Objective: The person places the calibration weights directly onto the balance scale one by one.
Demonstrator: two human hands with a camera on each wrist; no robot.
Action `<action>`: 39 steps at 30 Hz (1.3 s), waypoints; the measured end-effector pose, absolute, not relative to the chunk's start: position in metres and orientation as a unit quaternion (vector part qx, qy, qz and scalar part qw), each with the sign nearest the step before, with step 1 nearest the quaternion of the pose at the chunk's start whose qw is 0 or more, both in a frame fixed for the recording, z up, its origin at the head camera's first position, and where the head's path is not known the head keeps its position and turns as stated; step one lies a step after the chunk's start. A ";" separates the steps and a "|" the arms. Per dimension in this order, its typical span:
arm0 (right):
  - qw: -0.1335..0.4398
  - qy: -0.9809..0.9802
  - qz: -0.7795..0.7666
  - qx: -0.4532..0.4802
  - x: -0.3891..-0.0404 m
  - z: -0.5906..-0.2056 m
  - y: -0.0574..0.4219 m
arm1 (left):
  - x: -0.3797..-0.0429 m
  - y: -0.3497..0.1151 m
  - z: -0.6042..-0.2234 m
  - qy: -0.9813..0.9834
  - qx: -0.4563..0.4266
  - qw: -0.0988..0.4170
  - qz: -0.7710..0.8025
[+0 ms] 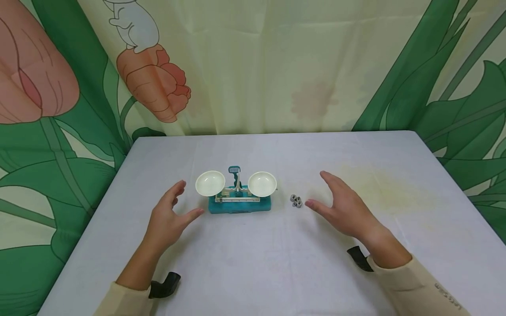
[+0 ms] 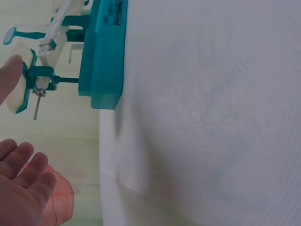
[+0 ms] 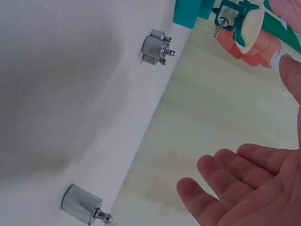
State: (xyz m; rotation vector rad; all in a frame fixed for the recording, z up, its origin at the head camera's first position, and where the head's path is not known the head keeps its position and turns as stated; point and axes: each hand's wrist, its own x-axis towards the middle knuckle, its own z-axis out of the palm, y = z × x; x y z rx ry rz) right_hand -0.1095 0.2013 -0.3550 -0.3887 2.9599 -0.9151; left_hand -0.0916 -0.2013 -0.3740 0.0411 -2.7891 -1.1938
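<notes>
A small balance scale with a teal base (image 1: pixel 239 207) stands mid-table, its white left pan (image 1: pixel 210 183) and white right pan (image 1: pixel 262 184) holding nothing. Several small metal weights (image 1: pixel 294 198) cluster to its right; the right wrist view shows their knobbed tops. A larger cylindrical weight (image 3: pixel 81 204) shows only in that view, apart from the cluster. My left hand (image 1: pixel 168 221) hovers left of the scale, thumb spread from the fingers, holding nothing. Beyond the weights on the right, my right hand (image 1: pixel 348 210) is likewise spread and holds nothing, its thumb tip close to the cluster.
A white cloth covers the table (image 1: pixel 253 263). Behind it hangs a curtain (image 1: pixel 269 66) printed with leaves, a tulip and a rabbit on a carrot. Black straps (image 1: pixel 165 286) show at both wrists, by the beige sleeves.
</notes>
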 end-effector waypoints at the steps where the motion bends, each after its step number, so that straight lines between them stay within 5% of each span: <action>1: 0.011 0.947 -0.295 -0.124 -0.109 -0.356 0.201 | -0.093 -0.202 -0.376 -0.918 0.016 0.047 -0.394; 13: 0.017 0.946 -0.302 -0.118 -0.111 -0.374 0.192 | -0.103 -0.196 -0.391 -0.907 0.059 -0.038 -0.414; 39: 0.054 0.948 -0.296 -0.108 -0.127 -0.390 0.176 | -0.113 -0.183 -0.406 -0.913 0.042 -0.048 -0.404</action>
